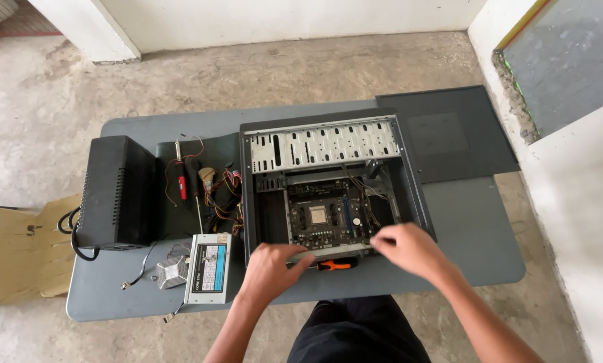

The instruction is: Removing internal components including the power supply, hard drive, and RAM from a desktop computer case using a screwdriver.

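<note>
Open case lay flat on grey table, motherboard inside, drive cage at far end. Left hand rested on near rim of case, fingers curled loosely, thumb out toward orange-handled screwdriver lying just beside near rim; nothing visibly gripped. Right hand hovered over near right corner of case, fingers bent downward at motherboard edge; grip hidden, could not tell whether holding anything. Left of case: power supply, heatsink, red-handled tool, tangle of wires, black box. Side panel at far right of table.
</note>
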